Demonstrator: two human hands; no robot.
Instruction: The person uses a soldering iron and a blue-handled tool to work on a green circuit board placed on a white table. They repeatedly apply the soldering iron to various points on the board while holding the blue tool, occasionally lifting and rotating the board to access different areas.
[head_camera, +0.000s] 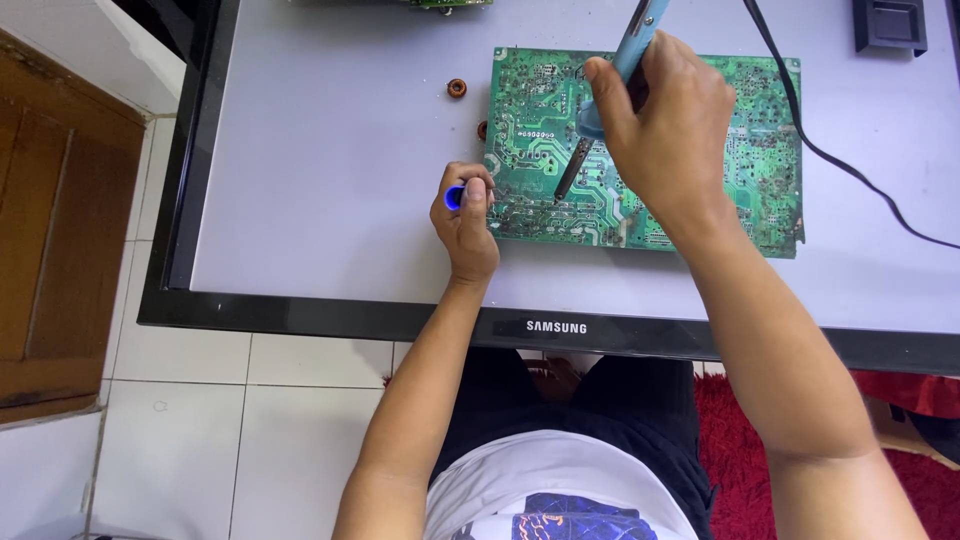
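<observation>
Seen from the head camera, we had our right hand (665, 125) wrapped firmly around the blue handle of a soldering iron (610, 90), its dark tip slanting down to the green circuit board (760, 150) near the board's lower middle. Our left hand (466, 215) was closed tight on a small blue tube (454, 197), held just beside the board's left edge, fingers curled over it so that only its round end showed. The board lay flat, solder side up, on the pale back of a flat screen (330, 180) that served as a bench, with its black frame toward us. To do this well, we judged that the tip should rest steadily on a single joint, the wrist low and braced, and the tube's end kept close to that same spot. The iron's black cable (820, 150) trailed off to the right, and we thought it wise to keep it slack so it would not tug the handle. Two small copper coils (457, 88) sat left of the board. As for containers, we saw none open; what the tube held we could not tell. A black box (890, 22) sat at the far right corner.
</observation>
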